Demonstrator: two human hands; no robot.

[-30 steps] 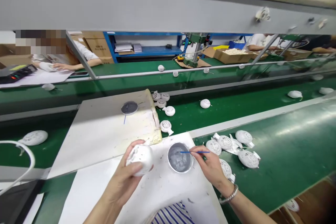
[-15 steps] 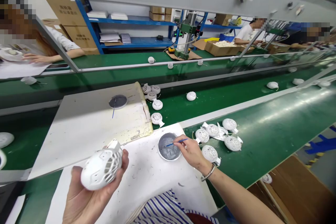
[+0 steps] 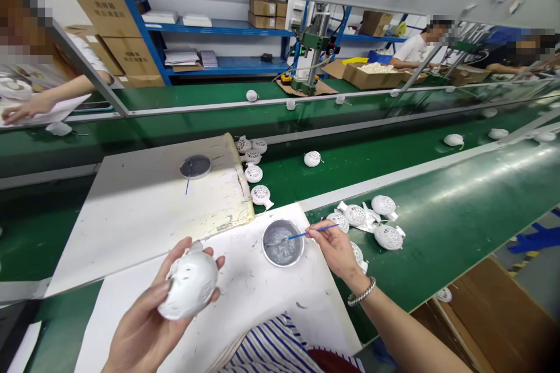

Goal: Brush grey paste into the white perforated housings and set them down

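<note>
Over the left part of the white sheet (image 3: 249, 315), by the near edge of the pale board (image 3: 140, 204): left hand (image 3: 142, 317), half open and curled round a smooth white shell (image 3: 192, 285), thumb on its left side, fingertips showing past its right. Tilted, with long axis rising from lower left to upper right and a small tab on the far side pointing away. Farther back, toward the board's right edge: shallow grey dish (image 3: 196, 168), with a blue stick (image 3: 187, 186) over its near rim. Just past that edge, on the green belt: vented white pieces (image 3: 254, 173). Near the sheet's far right corner: round tub of grey paste (image 3: 282, 250). Across its right rim, a thin blue brush (image 3: 301, 235), tip pointing left over the paste, handle end up to the right; cannot tell whether dipped. Along the sheet's right edge: right hand (image 3: 339, 253), thumb and fingers pinched on the brush. Beyond, on the green bench: more vented pieces (image 3: 388, 237).
</note>
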